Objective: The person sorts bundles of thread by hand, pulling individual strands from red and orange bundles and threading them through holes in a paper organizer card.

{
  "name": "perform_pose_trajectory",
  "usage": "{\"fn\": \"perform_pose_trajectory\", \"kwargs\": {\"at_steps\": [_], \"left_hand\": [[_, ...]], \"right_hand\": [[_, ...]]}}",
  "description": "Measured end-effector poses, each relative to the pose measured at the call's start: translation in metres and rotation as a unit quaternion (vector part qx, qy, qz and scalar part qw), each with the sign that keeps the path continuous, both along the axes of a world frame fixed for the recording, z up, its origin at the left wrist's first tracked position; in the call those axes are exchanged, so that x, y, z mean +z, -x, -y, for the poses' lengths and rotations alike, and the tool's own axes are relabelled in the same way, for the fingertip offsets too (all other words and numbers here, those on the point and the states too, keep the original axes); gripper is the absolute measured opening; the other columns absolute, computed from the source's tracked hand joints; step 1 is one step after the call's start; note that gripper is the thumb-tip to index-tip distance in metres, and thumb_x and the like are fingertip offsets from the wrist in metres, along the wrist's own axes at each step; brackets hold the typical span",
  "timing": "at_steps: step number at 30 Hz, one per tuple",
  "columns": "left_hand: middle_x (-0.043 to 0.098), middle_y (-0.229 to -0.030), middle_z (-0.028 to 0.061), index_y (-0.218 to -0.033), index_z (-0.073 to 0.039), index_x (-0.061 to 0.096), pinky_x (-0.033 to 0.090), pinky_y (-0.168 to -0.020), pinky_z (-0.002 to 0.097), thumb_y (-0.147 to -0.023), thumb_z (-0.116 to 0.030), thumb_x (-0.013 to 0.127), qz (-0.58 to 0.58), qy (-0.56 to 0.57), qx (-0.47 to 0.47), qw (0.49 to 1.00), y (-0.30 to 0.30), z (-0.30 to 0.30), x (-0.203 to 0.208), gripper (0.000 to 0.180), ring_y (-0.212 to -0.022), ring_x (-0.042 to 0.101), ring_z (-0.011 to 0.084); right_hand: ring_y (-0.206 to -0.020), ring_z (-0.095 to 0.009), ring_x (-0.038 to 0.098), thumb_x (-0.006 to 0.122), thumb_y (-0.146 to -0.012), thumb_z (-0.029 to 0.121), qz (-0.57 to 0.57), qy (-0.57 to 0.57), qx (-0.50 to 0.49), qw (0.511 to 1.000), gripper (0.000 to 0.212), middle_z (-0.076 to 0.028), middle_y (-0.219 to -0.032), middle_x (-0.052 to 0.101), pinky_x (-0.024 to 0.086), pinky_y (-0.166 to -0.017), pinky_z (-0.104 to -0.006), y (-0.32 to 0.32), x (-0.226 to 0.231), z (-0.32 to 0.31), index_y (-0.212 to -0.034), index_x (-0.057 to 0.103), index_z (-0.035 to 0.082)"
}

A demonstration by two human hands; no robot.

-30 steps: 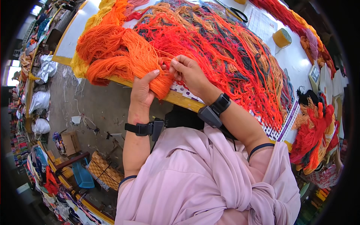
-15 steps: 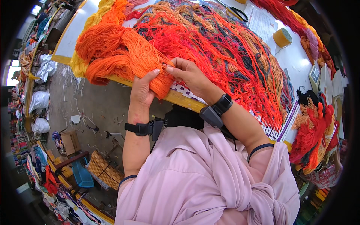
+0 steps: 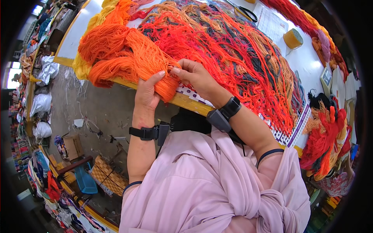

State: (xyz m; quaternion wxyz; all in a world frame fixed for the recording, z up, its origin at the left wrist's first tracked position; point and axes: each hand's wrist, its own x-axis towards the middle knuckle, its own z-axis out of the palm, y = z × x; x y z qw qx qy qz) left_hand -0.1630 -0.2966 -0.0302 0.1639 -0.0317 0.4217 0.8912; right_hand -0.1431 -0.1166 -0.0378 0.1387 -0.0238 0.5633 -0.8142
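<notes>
A thick hank of orange yarn (image 3: 149, 54) lies over the table's near edge, its end hanging slightly past it. My left hand (image 3: 149, 91) is closed around that end, thumb on top and the fingers hidden beneath the strands. At the hank's right side, my right hand (image 3: 196, 77) pinches some orange strands between thumb and fingertips. Just beyond my hands spreads a broad heap of loose yarn (image 3: 233, 58) in red, orange, tan and dark grey. Yellow yarn (image 3: 82, 66) shows under and behind the hank at the left.
Black-handled scissors (image 3: 246, 14) and a yellow spool (image 3: 293, 39) lie on the far side of the white table (image 3: 311, 58). More hanks (image 3: 324, 136) hang at the right edge. A woven basket (image 3: 107, 176) and a blue plastic stool (image 3: 85, 180) stand on the floor at left.
Almost nothing differs. My right hand has shifted very slightly at the strands; my left hand keeps its hold on the hank.
</notes>
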Motion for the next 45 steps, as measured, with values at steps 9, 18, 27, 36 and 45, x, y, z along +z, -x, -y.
{"fn": "perform_pose_trajectory", "kwargs": {"at_steps": [9, 18, 27, 36, 45], "left_hand": [[0.061, -0.118, 0.0112, -0.128, -0.001, 0.05, 0.054, -0.094, 0.0364, -0.085, 0.006, 0.063, -0.009, 0.009, -0.011, 1.0, 0.0, 0.001, 0.0, 0.045, -0.106, 0.063, 0.023], [0.065, -0.109, 0.0141, -0.123, 0.001, 0.05, 0.055, -0.09, 0.0376, -0.084, 0.003, 0.063, -0.008, 0.008, -0.035, 0.999, 0.0, -0.001, 0.005, 0.041, -0.099, 0.067, 0.0239], [0.068, -0.09, 0.009, -0.108, -0.001, 0.059, 0.054, -0.068, 0.027, -0.087, -0.003, 0.065, 0.018, 0.069, -0.108, 0.992, 0.009, 0.026, 0.027, 0.023, -0.069, 0.063, 0.0149], [0.057, -0.078, 0.0022, -0.116, 0.007, 0.055, 0.049, -0.069, 0.025, -0.093, -0.004, 0.057, -0.077, -0.172, 0.064, 0.98, 0.098, 0.227, 0.107, 0.026, -0.051, 0.046, 0.0056], [0.063, -0.091, 0.0048, -0.137, 0.01, 0.041, 0.044, -0.076, 0.0255, -0.095, -0.006, 0.054, -0.148, -0.132, 0.244, 0.949, 0.106, 0.354, 0.175, 0.047, -0.061, 0.046, 0.0067]], "right_hand": [[-0.075, -0.004, 0.054, 0.064, -0.094, 0.015, -0.051, -0.039, -0.009, 0.998, 0.012, 0.003, -0.085, 0.061, 0.045, -0.066, -0.0211, -0.001, -0.008, 0.003, -0.099, 0.064, 0.005], [-0.068, -0.001, 0.045, 0.062, -0.096, 0.018, 0.014, 0.038, 0.012, 0.999, 0.016, 0.005, -0.087, 0.059, 0.037, -0.062, -0.0174, -0.003, -0.004, -0.005, -0.105, 0.062, 0.004], [-0.067, -0.007, 0.052, 0.059, -0.097, 0.019, 0.018, -0.017, 0.008, 1.0, 0.019, 0.0, -0.082, 0.061, 0.043, -0.06, -0.0247, 0.006, 0.018, -0.008, -0.102, 0.062, 0.001], [-0.08, -0.009, 0.051, 0.048, -0.102, 0.026, -0.071, -0.046, -0.06, 0.995, 0.028, 0.003, -0.082, 0.056, 0.043, -0.076, -0.0259, 0.027, 0.05, -0.085, -0.099, 0.064, 0.003], [-0.116, -0.024, 0.057, 0.047, -0.1, 0.014, -0.124, 0.235, -0.178, 0.947, 0.029, -0.02, -0.13, 0.057, 0.046, -0.102, -0.0405, 0.037, 0.074, -0.165, -0.12, 0.054, -0.006]]}}
